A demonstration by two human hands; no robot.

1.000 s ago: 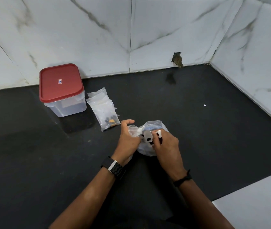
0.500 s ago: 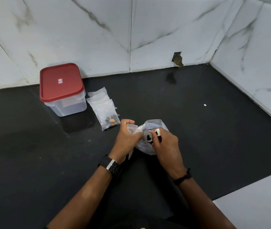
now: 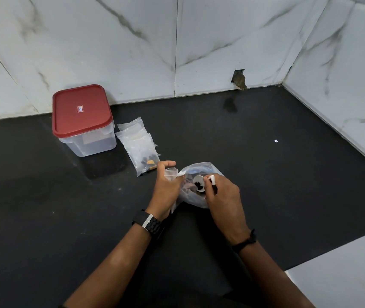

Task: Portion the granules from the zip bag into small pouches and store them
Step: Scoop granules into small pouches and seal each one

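Much of the action is hidden behind the two hands: the zip bag [image 3: 199, 196] sits on the black counter [image 3: 288, 185] between them, crumpled and rounded with its mouth facing up, and its lower part and right side are covered by the right hand [image 3: 223, 196]. What lies inside the bag is hard to make out through the cloudy plastic, apart from a bluish strip near the far rim. The right hand's fingers are curled and pinch the white handle of a small white scoop [image 3: 200, 185], whose bowl holds a clump of dark granules [image 3: 198, 185]; the handle runs from the bowl off to the right, and the bowl faces upward over the bag's mouth. The left hand [image 3: 166, 187] grips a small clear pouch [image 3: 171, 174], thumb raised at the far side and fingers curled round it; the pouch stands roughly upright with its opening at the top, just beside the scoop, and most of its length is hidden in the palm, so whether anything is in it cannot be told. A dark watch [image 3: 149, 223] sits on the left wrist and a thin black band [image 3: 245, 242] on the right. Further back on the left, a pile of small pouches [image 3: 138, 145] lies flat, long axis running from the wall toward the person, with a few dark and orange bits at the near end. Just left of it stands a clear box with a red lid [image 3: 81, 110], its contents blurred behind the wall of the box.
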